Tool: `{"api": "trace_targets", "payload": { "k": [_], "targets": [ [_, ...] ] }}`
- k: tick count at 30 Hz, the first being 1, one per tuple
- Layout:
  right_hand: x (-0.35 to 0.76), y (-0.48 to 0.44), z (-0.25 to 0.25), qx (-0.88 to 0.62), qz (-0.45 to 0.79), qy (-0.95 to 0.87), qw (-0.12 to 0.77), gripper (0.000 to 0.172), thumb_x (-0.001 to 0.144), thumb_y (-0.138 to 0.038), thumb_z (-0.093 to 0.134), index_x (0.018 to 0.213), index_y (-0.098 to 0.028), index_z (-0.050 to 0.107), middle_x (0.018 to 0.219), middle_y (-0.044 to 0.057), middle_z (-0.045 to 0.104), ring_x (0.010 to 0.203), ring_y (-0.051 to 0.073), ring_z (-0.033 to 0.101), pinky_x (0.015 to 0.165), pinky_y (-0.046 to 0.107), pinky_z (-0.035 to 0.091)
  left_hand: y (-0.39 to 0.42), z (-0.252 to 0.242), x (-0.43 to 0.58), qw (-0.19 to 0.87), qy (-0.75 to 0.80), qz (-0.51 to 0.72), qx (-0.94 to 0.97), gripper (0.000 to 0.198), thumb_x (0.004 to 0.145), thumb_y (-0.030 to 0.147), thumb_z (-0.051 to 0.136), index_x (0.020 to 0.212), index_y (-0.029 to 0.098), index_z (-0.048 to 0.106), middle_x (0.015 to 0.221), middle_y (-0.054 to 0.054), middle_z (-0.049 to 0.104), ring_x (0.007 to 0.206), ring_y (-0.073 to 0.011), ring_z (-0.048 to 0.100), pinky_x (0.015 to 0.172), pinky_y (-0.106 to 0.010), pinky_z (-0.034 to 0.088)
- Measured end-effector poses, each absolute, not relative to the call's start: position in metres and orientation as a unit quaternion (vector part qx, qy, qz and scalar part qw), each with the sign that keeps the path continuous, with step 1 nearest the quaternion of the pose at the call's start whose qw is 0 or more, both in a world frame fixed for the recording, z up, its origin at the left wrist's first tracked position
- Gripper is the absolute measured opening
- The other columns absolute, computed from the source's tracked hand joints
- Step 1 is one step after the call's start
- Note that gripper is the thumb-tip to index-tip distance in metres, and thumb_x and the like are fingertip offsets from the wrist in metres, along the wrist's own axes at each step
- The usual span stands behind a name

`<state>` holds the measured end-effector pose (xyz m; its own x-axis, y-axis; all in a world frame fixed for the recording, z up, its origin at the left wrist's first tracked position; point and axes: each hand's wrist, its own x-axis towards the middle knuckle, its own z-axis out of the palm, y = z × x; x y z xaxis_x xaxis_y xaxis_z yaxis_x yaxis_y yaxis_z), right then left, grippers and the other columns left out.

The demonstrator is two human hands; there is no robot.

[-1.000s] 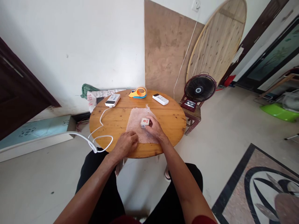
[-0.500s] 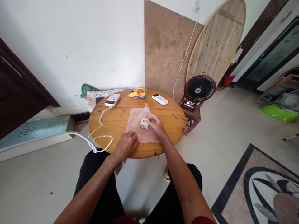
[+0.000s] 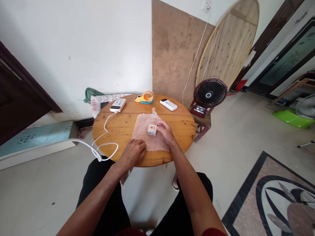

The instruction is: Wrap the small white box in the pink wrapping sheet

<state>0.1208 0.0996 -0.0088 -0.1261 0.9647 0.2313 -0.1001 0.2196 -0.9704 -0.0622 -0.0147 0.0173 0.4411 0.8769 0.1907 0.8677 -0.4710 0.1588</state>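
Observation:
A sheet of pinkish bubble wrap [image 3: 142, 129] lies flat on a round wooden table [image 3: 123, 126]. On it stands a small white box [image 3: 152, 129] with a red mark. My right hand [image 3: 165, 131] grips the box from its right side, fingers curled round it. My left hand [image 3: 133, 152] rests closed on the near left edge of the bubble wrap, pinching it.
Further back on the table lie a white power bank [image 3: 118, 105] with a white cable [image 3: 104, 144], an orange tape dispenser [image 3: 145, 97] and a white remote [image 3: 168, 104]. A black fan [image 3: 210, 94] stands on a stool at the right. Boards lean against the wall.
My right hand has shifted slightly on the box. The left hand stays on the bubble wrap's edge.

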Motion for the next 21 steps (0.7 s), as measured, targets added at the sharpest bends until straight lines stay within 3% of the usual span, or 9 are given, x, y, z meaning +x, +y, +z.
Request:
{"api": "trace_targets", "payload": {
  "k": [11, 16, 21],
  "targets": [
    [0.124, 0.102, -0.013, -0.38, 0.507, -0.534, 0.56, 0.03, 0.068, -0.03, 0.065, 0.096, -0.02, 0.065, 0.102, 0.003, 0.07, 0.102, 0.021, 0.062, 0.092, 0.034, 0.047, -0.008, 0.015, -0.056, -0.019, 0.532, 0.084, 0.842, 0.018, 0.085, 0.014, 0.044, 0.08, 0.014, 0.062, 0.094, -0.01, 0.065, 0.092, -0.0245, 0.059, 0.081, -0.035, 0.044],
    [0.124, 0.103, -0.01, -0.416, 0.486, -0.513, 0.572, 0.031, 0.068, -0.033, 0.064, 0.096, -0.02, 0.064, 0.106, 0.004, 0.068, 0.106, 0.02, 0.059, 0.091, 0.032, 0.046, -0.006, 0.015, -0.058, -0.006, 0.544, 0.122, 0.83, 0.015, 0.082, 0.013, 0.045, 0.078, 0.015, 0.06, 0.089, -0.009, 0.066, 0.088, -0.0227, 0.06, 0.081, -0.033, 0.042],
    [0.125, 0.101, -0.004, -0.423, 0.515, -0.468, 0.581, 0.035, 0.073, -0.048, 0.061, 0.096, -0.022, 0.064, 0.109, 0.004, 0.068, 0.106, 0.02, 0.06, 0.091, 0.033, 0.045, 0.005, 0.031, -0.057, -0.006, 0.602, 0.196, 0.774, 0.015, 0.083, 0.018, 0.046, 0.08, 0.019, 0.061, 0.082, -0.007, 0.069, 0.081, -0.0209, 0.063, 0.077, -0.03, 0.041]
  ]
}}
